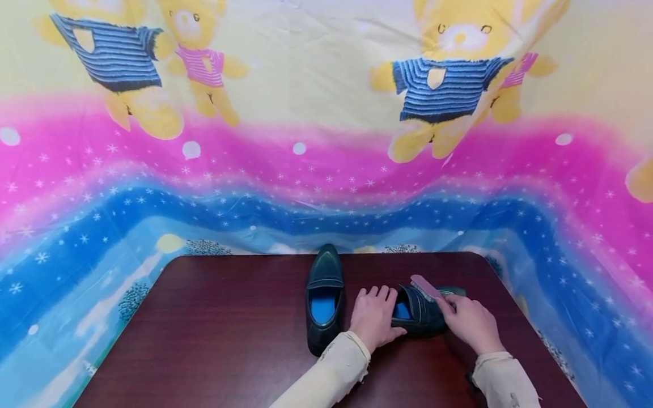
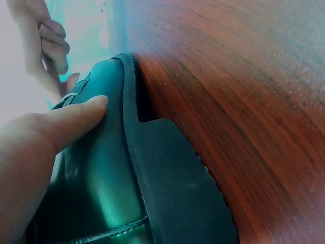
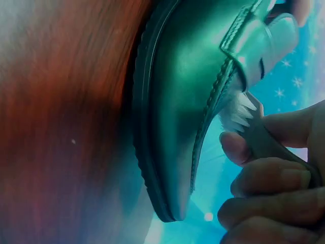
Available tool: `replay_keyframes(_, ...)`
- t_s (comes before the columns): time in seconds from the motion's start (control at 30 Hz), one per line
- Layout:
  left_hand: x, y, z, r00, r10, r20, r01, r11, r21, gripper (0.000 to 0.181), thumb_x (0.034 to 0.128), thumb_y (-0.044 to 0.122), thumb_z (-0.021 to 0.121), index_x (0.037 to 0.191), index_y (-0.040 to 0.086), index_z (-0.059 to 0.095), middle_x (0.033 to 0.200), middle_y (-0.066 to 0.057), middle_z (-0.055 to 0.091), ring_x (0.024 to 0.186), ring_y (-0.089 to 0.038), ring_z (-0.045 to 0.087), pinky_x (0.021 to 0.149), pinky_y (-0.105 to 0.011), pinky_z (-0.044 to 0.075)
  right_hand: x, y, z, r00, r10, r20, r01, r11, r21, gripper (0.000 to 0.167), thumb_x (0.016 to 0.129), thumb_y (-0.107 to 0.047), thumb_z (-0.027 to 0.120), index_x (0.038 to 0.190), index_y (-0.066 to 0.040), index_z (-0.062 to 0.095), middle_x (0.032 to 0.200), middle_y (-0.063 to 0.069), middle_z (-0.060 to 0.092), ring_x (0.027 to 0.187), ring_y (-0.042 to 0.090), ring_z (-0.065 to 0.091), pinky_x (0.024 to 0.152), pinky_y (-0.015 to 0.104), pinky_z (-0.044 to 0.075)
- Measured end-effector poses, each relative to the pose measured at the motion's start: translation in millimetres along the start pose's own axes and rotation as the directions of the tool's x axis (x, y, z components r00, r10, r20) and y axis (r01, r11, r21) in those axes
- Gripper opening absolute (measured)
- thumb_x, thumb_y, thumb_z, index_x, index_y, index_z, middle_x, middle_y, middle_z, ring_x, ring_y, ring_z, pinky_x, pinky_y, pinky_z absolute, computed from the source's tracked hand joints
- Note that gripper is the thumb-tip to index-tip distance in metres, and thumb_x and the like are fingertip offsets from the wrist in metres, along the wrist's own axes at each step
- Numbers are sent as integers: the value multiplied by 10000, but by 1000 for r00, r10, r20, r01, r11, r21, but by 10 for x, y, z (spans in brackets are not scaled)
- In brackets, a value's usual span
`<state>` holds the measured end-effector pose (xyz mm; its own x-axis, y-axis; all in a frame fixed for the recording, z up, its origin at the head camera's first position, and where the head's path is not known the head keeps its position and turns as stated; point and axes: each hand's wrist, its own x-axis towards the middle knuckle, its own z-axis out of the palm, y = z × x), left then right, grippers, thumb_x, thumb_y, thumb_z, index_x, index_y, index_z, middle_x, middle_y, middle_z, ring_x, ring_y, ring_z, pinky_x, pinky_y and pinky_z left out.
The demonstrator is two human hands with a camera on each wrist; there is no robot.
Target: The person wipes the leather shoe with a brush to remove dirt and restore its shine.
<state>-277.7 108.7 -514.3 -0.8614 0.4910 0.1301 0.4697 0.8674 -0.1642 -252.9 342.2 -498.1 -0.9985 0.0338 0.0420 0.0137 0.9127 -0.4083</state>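
A dark loafer (image 1: 425, 317) with a blue insole lies on the table, toe to the right. My left hand (image 1: 373, 316) grips its heel end, and in the left wrist view the thumb of that hand (image 2: 45, 137) presses the side of the shoe (image 2: 101, 173). The fingers of my right hand (image 1: 471, 323) are curled round the handle of a pink brush (image 1: 425, 286), which lies over the shoe's upper. In the right wrist view my right hand (image 3: 274, 178) holds the brush, its white bristles (image 3: 237, 113) against the shoe's top (image 3: 188, 86).
A second dark loafer (image 1: 324, 300), also with a blue insole, stands left of my left hand, toe toward the back edge. Both shoes are on a dark reddish-brown table (image 1: 204, 328). A patterned cloth (image 1: 316, 170) with bears hangs behind and around the table.
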Motion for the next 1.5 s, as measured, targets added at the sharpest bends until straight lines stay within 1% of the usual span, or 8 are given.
replay_keyframes(0.27,-8,-3,1,1000,-4,-7,4,1000,-12,859,839,813,604,1515,299,474,1479,82,574,1315,-138,590,1116,-369,483,27,74,-14,996,73,-51,-77,994,-78,428,1022,-374,613,1244,-24,719,687,46,642,579,207,518,493,366,410)
replay_keyframes(0.5,-15,-5,4,1000,-6,-5,6,1000,-11,855,840,809,609,1511,298,478,1484,81,573,1319,-135,589,1117,-369,483,-26,265,-120,980,139,-144,-155,982,-105,290,1016,-321,595,917,-71,702,620,52,606,572,265,541,496,442,426)
replay_keyframes(0.7,-22,-4,18,1000,-7,0,7,1000,-13,864,840,804,616,1525,299,471,1499,84,564,1330,-135,585,1119,-370,480,-51,289,-141,975,155,-161,-171,981,-92,349,1033,-322,552,764,-106,601,599,55,557,593,284,553,512,437,401)
replay_keyframes(0.9,-16,3,12,1000,-10,-7,10,1000,-14,864,837,807,615,1522,302,466,1495,89,564,1325,-131,587,1121,-368,478,-48,96,-84,994,63,-85,-66,997,-34,364,1064,-354,523,882,-68,654,585,26,461,536,211,463,499,354,331)
replay_keyframes(1.03,-14,-1,1,1000,-6,-25,5,1000,-27,844,836,800,627,1499,297,485,1463,85,586,1298,-135,604,1110,-374,488,-17,-47,-43,998,36,-43,-37,999,-14,392,1061,-371,540,1104,-30,729,604,18,506,556,194,481,505,344,361)
replay_keyframes(1.13,-13,-7,-5,1000,-5,-29,3,999,-44,838,835,789,639,1496,295,490,1461,80,591,1297,-142,607,1111,-383,489,14,-109,-17,999,33,-34,-34,999,-21,456,1049,-388,567,1253,-5,709,646,29,585,584,194,515,510,349,393)
replay_keyframes(1.27,-9,-10,-1,999,-6,-31,4,999,-52,835,835,788,641,1493,296,491,1457,80,593,1294,-142,609,1108,-381,490,43,-107,-9,997,52,-60,-54,998,-38,445,1026,-373,611,1264,-12,716,711,58,667,589,205,527,502,360,416)
replay_keyframes(1.5,-11,-11,1,1000,-8,-25,7,999,-39,830,838,798,628,1486,296,498,1449,83,595,1291,-137,608,1104,-380,492,39,111,-90,987,133,-92,-141,987,-79,381,1024,-355,597,1158,-27,737,632,41,592,582,233,526,498,402,429)
